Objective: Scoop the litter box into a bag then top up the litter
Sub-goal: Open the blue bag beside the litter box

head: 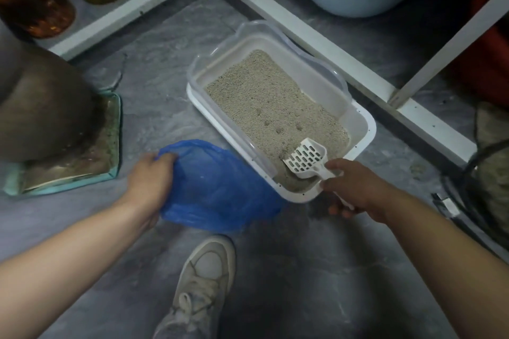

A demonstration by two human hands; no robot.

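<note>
right hand (355, 190) fingers curled round scoop (308, 159) handle, left hand (151, 176) fingers pinching blue bag (217, 190) rim

White litter box (367, 129) of beige litter (264, 102) lies centre; white slotted scoop (307, 158) digs in at its 5 o'clock corner. Crumpled blue bag (217, 187) lies at its 8 o'clock, touching.

The litter box (363, 129) is smooth white plastic with a clear, faintly glossy plastic rim guard (316, 52) – its fill is matt, grainy beige litter (275, 107). In the box's near corner lies a slotted scoop (307, 158) of white plastic. Just left of the box, a thin blue plastic bag (217, 190) looks crinkled and semi-sheer. Under the box, the floor (165, 63) is grey, matt and marbled – dusty in patches.
</note>
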